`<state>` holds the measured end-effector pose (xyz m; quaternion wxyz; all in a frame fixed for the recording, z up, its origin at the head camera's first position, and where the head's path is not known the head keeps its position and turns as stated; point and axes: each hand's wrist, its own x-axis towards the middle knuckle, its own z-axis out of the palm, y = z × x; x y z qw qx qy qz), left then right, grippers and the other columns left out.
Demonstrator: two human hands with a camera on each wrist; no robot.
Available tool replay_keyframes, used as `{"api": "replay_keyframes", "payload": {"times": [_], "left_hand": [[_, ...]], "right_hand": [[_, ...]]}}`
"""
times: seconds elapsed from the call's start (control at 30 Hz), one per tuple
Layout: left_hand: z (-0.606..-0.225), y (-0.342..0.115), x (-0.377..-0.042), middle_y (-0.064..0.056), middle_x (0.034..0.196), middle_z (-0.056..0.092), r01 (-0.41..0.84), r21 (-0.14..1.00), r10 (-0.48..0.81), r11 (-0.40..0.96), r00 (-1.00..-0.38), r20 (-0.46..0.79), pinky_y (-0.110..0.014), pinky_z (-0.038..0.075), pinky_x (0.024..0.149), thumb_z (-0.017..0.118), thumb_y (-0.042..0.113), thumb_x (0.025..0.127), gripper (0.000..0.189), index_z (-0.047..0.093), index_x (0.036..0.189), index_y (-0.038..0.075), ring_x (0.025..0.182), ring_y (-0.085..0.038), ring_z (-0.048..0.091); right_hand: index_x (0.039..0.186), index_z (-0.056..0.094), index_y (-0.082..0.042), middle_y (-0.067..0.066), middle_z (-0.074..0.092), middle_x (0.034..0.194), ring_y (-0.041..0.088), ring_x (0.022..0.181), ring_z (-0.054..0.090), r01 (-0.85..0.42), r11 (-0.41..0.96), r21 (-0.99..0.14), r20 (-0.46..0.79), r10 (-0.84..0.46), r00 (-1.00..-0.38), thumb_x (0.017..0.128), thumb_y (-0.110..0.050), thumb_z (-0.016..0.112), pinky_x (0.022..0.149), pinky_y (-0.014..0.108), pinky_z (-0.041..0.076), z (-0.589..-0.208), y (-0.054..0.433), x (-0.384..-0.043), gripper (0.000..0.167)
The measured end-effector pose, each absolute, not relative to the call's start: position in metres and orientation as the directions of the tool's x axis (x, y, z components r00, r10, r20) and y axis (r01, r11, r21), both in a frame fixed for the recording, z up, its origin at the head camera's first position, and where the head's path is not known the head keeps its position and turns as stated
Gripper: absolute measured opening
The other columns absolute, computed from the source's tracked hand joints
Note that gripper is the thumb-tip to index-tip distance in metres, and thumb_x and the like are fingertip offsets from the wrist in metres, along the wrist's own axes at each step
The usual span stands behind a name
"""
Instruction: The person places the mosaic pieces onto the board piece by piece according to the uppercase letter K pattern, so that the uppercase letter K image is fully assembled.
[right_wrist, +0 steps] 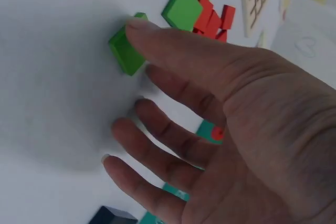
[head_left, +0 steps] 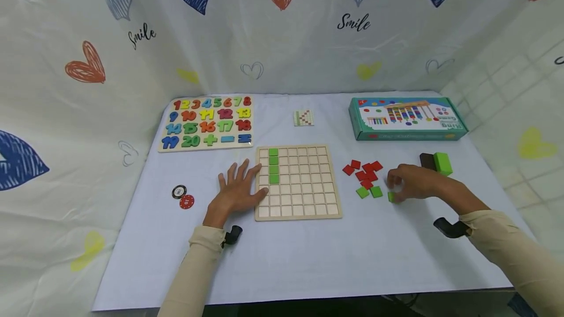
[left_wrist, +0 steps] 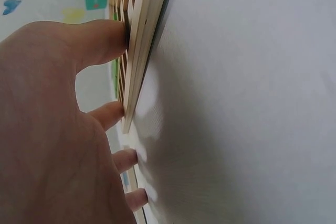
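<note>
Far left we log two poker chips (head_left: 187, 202) just beside each other, with a number board (head_left: 248, 147) behind them. Left hand (head_left: 235, 190) next: fingers straight and spread, gripping nothing, thumb and index tip on the left side of a wooden grid board (head_left: 298, 218). The board lies flat mid-table, near square, rows running side to side; its second column holds four green squares (head_left: 273, 169) in a line pointing away from us. Behind it we see a small pattern card (head_left: 303, 118). Right of the board, red tiles (head_left: 371, 176) are heaped at mixed angles, two loose green tiles (head_left: 376, 192) nearest us. Then one green tile (right_wrist: 128, 56), pinched by thumb and index of the right hand (head_left: 414, 181), other fingers loosely bent. It seems tipped, but the thumb covers part, so we can't call its long axis. Behind, a green box (head_left: 410, 137) lies lengthwise side to side; nearer, a black block (head_left: 427, 161) touches a green block (head_left: 442, 163).
</note>
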<state>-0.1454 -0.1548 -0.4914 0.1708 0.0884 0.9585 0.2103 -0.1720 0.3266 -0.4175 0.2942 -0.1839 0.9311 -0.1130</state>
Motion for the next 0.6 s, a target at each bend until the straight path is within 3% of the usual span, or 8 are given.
{"api": "replay_keyframes", "payload": {"times": [0.2,0.6], "left_hand": [[-0.4887,-0.1557,-0.1456,-0.013,0.179,0.006,0.091,0.440,0.236,0.894,-0.928,-0.288,-0.078,-0.002,0.122,0.058,0.054,0.102,0.080,0.027,0.170,0.026,0.162,-0.045,-0.003],[-0.4872,-0.1540,-0.1442,-0.012,0.179,0.007,0.090,0.447,0.238,0.890,-0.928,-0.286,-0.078,-0.001,0.122,0.058,0.054,0.101,0.080,0.027,0.170,0.026,0.162,-0.044,-0.003]], "right_hand": [[0.101,0.070,-0.012,0.002,0.062,0.095,0.022,0.093,0.056,-0.257,0.902,-0.346,-0.515,-0.411,-0.752,0.082,-0.025,0.093,0.077,0.036,0.055,-0.4240,0.3251,-0.1751,0.032],[0.101,0.070,-0.011,0.004,0.062,0.096,0.023,0.094,0.056,-0.229,0.907,-0.353,-0.526,-0.395,-0.753,0.082,-0.022,0.092,0.078,0.037,0.055,-0.4238,0.3245,-0.1740,0.031]]}}
